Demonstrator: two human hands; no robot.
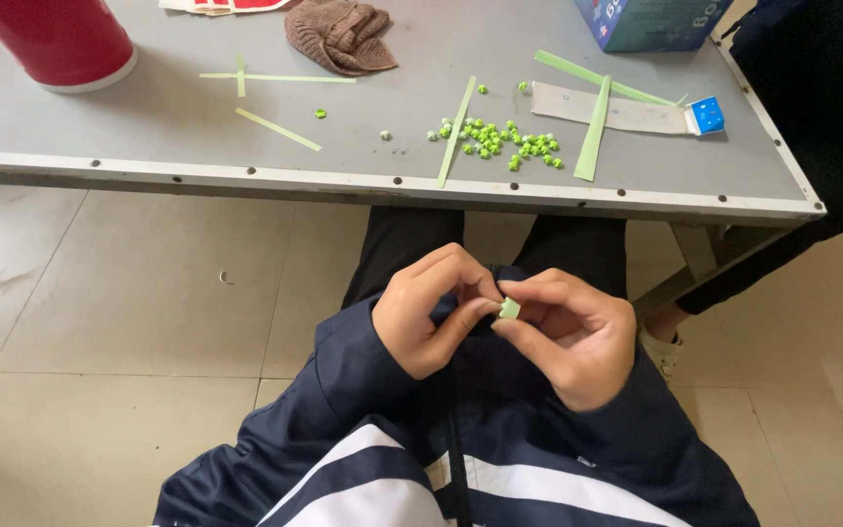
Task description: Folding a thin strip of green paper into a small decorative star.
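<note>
The left hand (431, 310) curls inward above the lap, fingers bent, its thumb and forefinger pinching a small green folded paper piece (509, 308); the right hand (570, 337) faces it, fingers curled, pinching the same piece from the other side; more green pieces (500, 141) lie scattered on the grey table (148, 127) beyond.

The worktop (148, 137) is matt grey metal with riveted edges. Green strips (592, 132) look like thin smooth paper. The brown cloth (341, 35) is coarse knit; the red container (56, 34) glossy plastic; floor tiles (129, 293) smooth.
</note>
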